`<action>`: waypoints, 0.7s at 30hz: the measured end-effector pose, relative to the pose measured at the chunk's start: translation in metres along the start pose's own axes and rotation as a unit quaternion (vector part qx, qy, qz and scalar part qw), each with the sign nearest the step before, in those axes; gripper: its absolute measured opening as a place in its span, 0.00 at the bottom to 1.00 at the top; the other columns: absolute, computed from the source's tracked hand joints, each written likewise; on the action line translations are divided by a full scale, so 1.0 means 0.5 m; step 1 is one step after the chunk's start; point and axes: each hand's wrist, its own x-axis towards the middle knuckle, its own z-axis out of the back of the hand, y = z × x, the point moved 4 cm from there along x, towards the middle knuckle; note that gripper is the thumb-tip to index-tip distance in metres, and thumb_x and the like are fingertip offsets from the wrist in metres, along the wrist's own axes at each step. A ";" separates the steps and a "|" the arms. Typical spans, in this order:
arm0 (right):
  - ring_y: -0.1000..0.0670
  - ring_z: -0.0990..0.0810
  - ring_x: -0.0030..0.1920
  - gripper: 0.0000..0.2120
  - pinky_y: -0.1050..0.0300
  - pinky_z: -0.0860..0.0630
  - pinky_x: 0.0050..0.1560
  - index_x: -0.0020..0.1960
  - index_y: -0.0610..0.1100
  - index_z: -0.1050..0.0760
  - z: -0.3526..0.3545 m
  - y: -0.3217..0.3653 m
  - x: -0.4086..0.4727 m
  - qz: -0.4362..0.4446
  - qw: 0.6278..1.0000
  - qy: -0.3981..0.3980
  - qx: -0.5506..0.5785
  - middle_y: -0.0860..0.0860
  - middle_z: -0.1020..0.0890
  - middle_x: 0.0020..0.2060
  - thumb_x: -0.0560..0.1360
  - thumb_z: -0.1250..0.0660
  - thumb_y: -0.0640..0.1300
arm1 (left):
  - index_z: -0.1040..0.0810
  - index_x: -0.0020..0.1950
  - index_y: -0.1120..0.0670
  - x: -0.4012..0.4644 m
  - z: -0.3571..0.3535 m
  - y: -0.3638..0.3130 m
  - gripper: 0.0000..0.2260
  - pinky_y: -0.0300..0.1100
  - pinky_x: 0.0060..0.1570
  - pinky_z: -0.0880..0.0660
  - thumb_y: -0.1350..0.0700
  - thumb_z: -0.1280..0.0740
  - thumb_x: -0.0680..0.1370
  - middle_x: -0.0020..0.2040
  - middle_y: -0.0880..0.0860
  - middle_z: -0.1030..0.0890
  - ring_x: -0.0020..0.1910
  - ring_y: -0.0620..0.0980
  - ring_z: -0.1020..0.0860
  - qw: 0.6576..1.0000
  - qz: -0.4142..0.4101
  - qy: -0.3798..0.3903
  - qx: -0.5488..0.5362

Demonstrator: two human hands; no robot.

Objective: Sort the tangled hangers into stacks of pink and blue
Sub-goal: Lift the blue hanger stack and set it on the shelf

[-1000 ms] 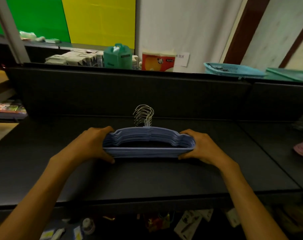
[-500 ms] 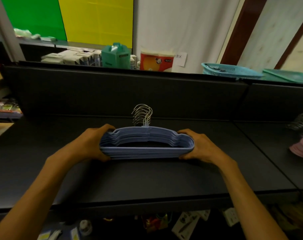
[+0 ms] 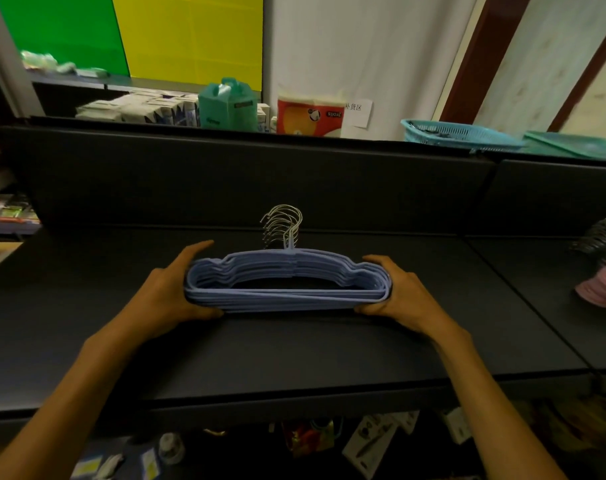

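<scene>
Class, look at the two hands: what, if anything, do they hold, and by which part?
Both hold the blue hanger stack: the left hand grips its left shoulder end, the right hand its right shoulder end. The metal hooks are untouched.

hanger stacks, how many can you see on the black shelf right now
2. The blue hanger stack sits mid-shelf, held at its ends by the left hand and right hand. The pink hanger stack lies at the right edge, partly cut off; more may be hidden beyond.
</scene>
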 end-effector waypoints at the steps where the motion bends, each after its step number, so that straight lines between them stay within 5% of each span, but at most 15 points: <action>1: 0.61 0.23 0.53 0.40 0.74 0.28 0.49 0.67 0.54 0.35 0.000 0.000 0.000 0.000 1.000 -0.001 0.002 0.59 0.22 0.54 0.60 0.20 0.45 | 0.44 0.74 0.43 0.002 0.001 -0.001 0.50 0.46 0.57 0.26 0.57 0.19 0.60 0.65 0.55 0.25 0.58 0.52 0.23 1.000 -0.001 0.003 0.002; 7: 0.69 0.24 0.49 0.36 0.76 0.28 0.47 0.64 0.54 0.33 0.003 0.009 -0.003 0.011 1.000 0.004 0.007 0.61 0.22 0.52 0.61 0.20 0.47 | 0.43 0.73 0.43 0.014 0.005 -0.007 0.49 0.50 0.56 0.24 0.56 0.19 0.60 0.63 0.56 0.25 0.57 0.54 0.23 0.998 0.012 0.022 0.055; 13: 0.62 0.26 0.57 0.46 0.71 0.29 0.56 0.71 0.55 0.40 0.000 0.013 -0.014 0.011 1.000 0.012 -0.001 0.60 0.26 0.59 0.60 0.19 0.50 | 0.33 0.67 0.47 0.016 0.007 -0.015 0.38 0.49 0.56 0.24 0.54 0.19 0.61 0.61 0.54 0.24 0.56 0.52 0.24 0.996 0.022 0.041 0.071; 18: 0.65 0.35 0.62 0.56 0.67 0.37 0.62 0.75 0.59 0.49 0.006 0.005 -0.036 -0.012 0.995 0.098 -0.005 0.67 0.35 0.62 0.56 0.19 0.55 | 0.31 0.63 0.48 0.020 0.007 -0.010 0.34 0.48 0.54 0.23 0.52 0.19 0.61 0.59 0.53 0.23 0.55 0.52 0.24 0.993 0.050 0.049 0.095; 21: 0.68 0.33 0.61 0.55 0.72 0.37 0.59 0.74 0.59 0.47 0.009 0.010 -0.042 -0.006 0.994 0.104 0.013 0.68 0.35 0.63 0.56 0.20 0.57 | 0.30 0.64 0.49 0.021 0.007 -0.011 0.35 0.48 0.53 0.23 0.52 0.19 0.61 0.59 0.54 0.23 0.55 0.53 0.24 0.991 0.067 0.048 0.110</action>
